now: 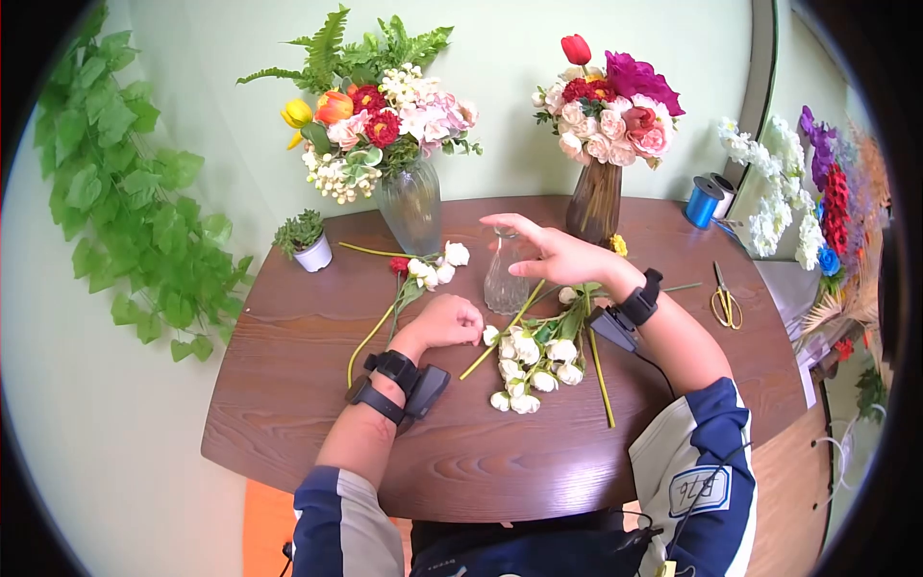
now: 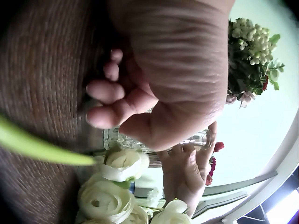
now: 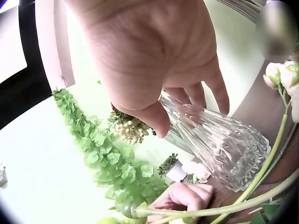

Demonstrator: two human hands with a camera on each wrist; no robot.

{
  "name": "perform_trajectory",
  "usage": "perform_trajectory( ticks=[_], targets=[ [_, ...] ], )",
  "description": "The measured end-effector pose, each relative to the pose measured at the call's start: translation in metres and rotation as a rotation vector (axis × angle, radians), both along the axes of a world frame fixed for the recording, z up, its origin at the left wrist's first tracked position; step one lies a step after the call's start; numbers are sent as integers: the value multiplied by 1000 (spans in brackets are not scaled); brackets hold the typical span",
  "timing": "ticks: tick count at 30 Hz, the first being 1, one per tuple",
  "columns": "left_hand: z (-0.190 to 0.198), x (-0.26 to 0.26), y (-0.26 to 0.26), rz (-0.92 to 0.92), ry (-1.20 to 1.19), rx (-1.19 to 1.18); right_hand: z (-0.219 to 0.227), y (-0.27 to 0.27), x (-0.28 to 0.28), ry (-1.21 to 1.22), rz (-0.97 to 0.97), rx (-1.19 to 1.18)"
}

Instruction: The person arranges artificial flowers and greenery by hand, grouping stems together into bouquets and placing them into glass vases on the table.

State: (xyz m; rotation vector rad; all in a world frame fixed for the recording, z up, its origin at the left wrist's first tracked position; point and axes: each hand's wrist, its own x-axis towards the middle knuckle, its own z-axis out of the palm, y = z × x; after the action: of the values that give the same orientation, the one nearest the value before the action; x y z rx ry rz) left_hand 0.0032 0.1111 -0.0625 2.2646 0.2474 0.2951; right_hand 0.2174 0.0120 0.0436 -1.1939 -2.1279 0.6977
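A clear glass vase (image 1: 504,279) with a cut pattern near its base stands upright on the table. My right hand (image 1: 562,258) is around its neck, the thumb on the near side and the long, fairly straight fingers behind the glass in the right wrist view. My left hand (image 1: 445,322) rests by the table top, fingers loosely curled, with nothing in them. Between my forearms lies a bunch of white ranunculus-like flowers (image 1: 527,361) on green stems. More white blooms (image 1: 437,269) and a red one (image 1: 398,263) lie beyond the left hand.
A ribbed glass vase (image 1: 411,207) of mixed flowers and a brown vase (image 1: 595,202) of pink flowers stand at the back. Gold-handled scissors (image 1: 726,306) and a blue ribbon spool (image 1: 704,202) lie to the right. A small potted plant (image 1: 311,252) sits at the left edge.
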Motion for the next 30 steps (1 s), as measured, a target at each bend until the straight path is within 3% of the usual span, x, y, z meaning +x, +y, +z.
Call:
perform_trajectory(
  ticks=[5, 7, 10, 13, 14, 17, 18, 19, 21, 24, 30],
  targets=[
    [2, 2, -5, 80, 35, 37, -13, -28, 20, 71, -136, 41],
    [5, 3, -8, 100, 48, 89, -23, -36, 38, 29, -311, 166],
    [3, 8, -15, 166, 79, 257, -35, -38, 57, 83, -550, 97],
    [5, 10, -18, 192, 102, 354, -43, -35, 67, -1, -618, -80],
    [5, 10, -20, 197, 94, 418, -49, -33, 65, 29, -580, -70],
    [6, 16, -27, 264, 135, 513, -47, -39, 56, -306, -361, 38],
    [6, 18, -30, 321, 188, 547, -40, -45, 52, -396, -329, -61],
    [9, 20, -34, 326, 183, 553, -42, -45, 51, -380, -293, -108],
    [13, 22, -42, 403, 108, 280, -38, -47, 50, -333, -233, -177],
    [13, 24, -47, 410, 77, 286, -33, -47, 56, -319, -176, -230],
    [10, 33, -74, 354, 90, 375, -14, -61, 92, -467, -425, -165]
  ],
)
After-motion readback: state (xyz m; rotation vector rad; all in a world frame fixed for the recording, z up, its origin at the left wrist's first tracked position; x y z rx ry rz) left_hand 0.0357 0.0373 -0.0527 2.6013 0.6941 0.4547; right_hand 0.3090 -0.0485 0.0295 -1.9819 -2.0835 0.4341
